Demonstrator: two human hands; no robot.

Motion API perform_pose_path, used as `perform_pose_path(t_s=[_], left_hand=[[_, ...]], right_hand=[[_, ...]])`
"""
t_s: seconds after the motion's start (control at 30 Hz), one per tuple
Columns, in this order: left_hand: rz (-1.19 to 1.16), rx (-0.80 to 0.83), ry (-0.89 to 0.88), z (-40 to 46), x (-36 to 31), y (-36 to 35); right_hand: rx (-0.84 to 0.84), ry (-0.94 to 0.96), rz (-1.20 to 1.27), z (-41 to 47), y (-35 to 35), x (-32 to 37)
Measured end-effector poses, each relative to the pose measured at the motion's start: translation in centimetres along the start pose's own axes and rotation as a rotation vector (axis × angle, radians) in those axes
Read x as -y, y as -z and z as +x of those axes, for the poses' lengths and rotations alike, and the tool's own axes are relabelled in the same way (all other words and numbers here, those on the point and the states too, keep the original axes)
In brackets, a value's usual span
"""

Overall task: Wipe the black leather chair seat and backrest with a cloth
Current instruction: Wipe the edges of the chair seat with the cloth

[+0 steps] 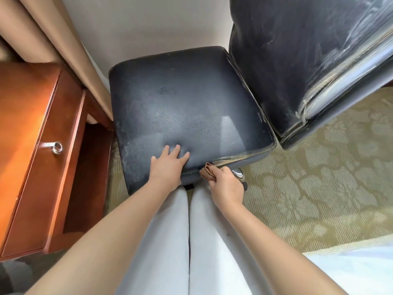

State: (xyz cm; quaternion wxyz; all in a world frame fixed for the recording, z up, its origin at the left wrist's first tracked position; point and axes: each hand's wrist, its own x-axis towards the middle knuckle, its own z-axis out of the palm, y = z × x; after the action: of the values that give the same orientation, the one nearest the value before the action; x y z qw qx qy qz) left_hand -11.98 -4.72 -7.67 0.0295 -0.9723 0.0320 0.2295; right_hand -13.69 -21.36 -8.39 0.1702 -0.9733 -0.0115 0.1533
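The black leather chair seat point(187, 107) fills the middle of the view, dusty and scuffed, with a worn seam along its near right edge. Its backrest point(297, 60) rises at the right, with a chrome bar along its side. My left hand point(169, 165) presses flat on the seat's near edge, fingers straight and denting the leather. My right hand point(226, 186) grips a bunched brown cloth point(207, 172) against the seat's near side, just below the frayed seam.
A reddish wooden desk point(32, 135) with a drawer and metal ring pull point(57, 147) stands close on the left. Beige curtains point(63, 39) hang behind it. Patterned green-beige carpet point(319, 177) covers the floor at right. My legs in white trousers point(170, 241) are below.
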Motion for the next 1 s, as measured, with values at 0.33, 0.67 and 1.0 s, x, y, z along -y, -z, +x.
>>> perform_pose_path(t_s=[0.33,0.67,1.0], left_hand=[[-0.003,-0.017,-0.003,-0.2,0.1,-0.1],[-0.008,-0.022,-0.008,-0.2,0.2,-0.1],[-0.022,-0.026,-0.009,-0.3,0.2,-0.1]], right_hand=[[-0.054,-0.013,-0.024,1.4,0.5,2.0],[-0.057,-0.096,0.081,1.4,0.4,1.3],[0.005,-0.128,0.101,-0.2,-0.6,0.5]])
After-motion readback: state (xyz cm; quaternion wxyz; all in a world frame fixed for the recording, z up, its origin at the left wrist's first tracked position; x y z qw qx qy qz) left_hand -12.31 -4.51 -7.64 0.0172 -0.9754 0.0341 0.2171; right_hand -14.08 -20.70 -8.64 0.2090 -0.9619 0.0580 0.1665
